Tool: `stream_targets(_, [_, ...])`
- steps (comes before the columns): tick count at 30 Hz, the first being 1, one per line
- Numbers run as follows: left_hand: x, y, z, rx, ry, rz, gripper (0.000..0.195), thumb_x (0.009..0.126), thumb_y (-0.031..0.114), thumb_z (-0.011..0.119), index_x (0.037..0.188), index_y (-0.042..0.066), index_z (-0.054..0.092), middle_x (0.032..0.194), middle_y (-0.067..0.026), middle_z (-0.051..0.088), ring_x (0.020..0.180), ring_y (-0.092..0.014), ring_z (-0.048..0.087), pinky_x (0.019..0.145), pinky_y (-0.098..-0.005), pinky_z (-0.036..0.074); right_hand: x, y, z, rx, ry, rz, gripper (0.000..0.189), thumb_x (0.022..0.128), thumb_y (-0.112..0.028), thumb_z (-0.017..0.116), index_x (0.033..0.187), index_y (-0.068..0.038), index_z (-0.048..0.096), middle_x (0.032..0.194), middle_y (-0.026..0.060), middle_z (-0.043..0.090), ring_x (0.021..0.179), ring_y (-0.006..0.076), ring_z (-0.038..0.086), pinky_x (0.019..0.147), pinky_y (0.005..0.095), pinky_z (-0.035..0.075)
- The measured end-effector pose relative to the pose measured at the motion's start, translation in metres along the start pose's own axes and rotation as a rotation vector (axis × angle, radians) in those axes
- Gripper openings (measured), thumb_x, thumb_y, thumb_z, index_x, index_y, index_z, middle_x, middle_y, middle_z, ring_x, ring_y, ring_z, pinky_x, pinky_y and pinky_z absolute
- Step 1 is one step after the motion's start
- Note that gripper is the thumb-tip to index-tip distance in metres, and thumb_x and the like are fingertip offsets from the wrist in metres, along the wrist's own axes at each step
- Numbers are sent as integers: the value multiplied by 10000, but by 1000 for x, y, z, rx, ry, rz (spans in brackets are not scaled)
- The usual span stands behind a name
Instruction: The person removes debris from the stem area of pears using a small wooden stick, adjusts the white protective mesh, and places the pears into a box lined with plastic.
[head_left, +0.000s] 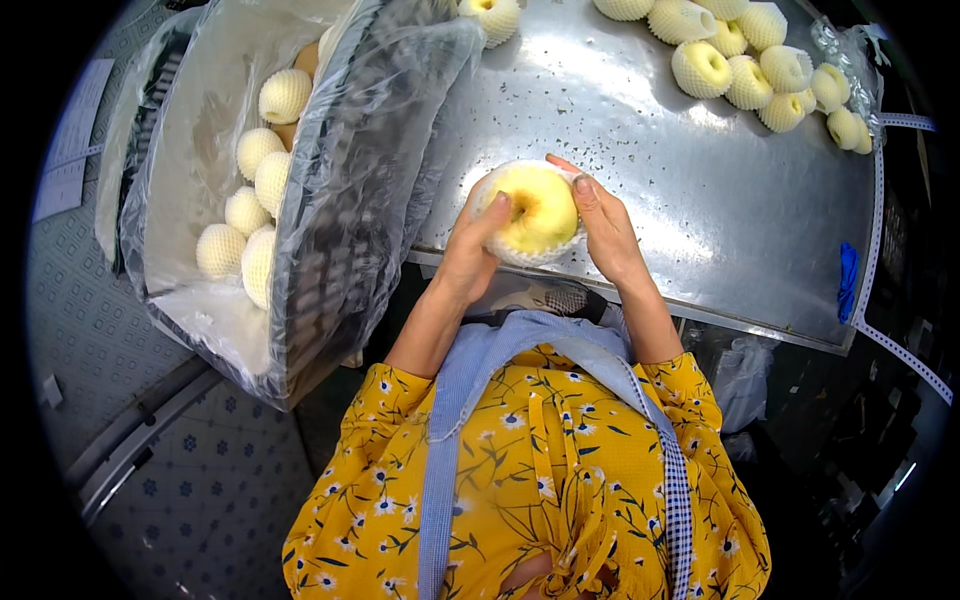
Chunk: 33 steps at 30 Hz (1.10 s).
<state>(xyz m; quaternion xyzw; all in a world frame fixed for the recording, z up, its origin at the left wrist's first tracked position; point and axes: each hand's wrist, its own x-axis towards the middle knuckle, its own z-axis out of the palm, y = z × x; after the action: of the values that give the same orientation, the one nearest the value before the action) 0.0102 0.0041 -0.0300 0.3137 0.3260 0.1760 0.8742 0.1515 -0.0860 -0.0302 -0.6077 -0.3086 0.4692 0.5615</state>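
Observation:
Between my two hands is a yellow apple (551, 212), its stem hollow facing up, partly wrapped in a white foam net sleeve (517, 255). My left hand (474, 240) grips it from the left, the thumb lying near the stem hollow. On the other side my right hand (609, 229) holds the fruit and the sleeve's edge, with the thumb at the rim. Both hands are above the near edge of a metal table (675, 202). The undersides of the apple and most of the fingers are hidden.
Left of me stands a box lined with clear plastic (360, 172), holding several net-sleeved fruits (259, 150). More sleeved apples (701, 69) cluster at the table's far right, and one sleeved apple (491, 19) sits beside the box. A blue glove-like item (847, 281) lies at the right edge. Dark specks dot the metal.

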Motion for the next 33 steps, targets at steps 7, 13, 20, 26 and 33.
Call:
stream_targets(7, [-2,2,12,-203,73,-51,452,893,319,464,1237,31,410,1203,-113,493,1116,-218,488,938,-390,401,-5,-18,0,-485,210,-54,385,854,-261,533,1143,-13,476,796,107,575,773,176,569,714,280,443])
stream_targets(13, [3,2,11,-163,152,28,479,890,372,441,1248,56,404,1224,-120,477,1138,-248,475,941,-424,403,-10,1,11,-117,122,23,421,763,-78,569,1135,-28,378,682,51,535,648,123,544,601,249,429])
stream_targets(20, [-1,3,15,-371,122,-117,506,870,408,443,1253,79,408,1210,-128,488,1118,-247,491,892,-413,439,-17,-11,9,236,75,36,424,735,27,542,1127,-45,396,693,-9,496,648,50,507,591,197,411])
stream_targets(26, [0,-1,12,-102,111,-103,525,877,434,408,1255,71,403,1224,-140,474,1098,-277,505,896,-452,439,-21,-20,17,-62,87,-259,501,710,-4,636,1151,-49,402,772,15,539,702,93,548,648,219,436])
stream_targets(33, [-7,-4,15,-627,-204,-155,577,891,467,326,1291,52,361,1251,-137,459,1139,-294,469,921,-468,411,-10,-5,4,-292,62,-486,1061,444,-401,856,1280,-28,319,1284,175,345,1202,296,356,991,401,311])
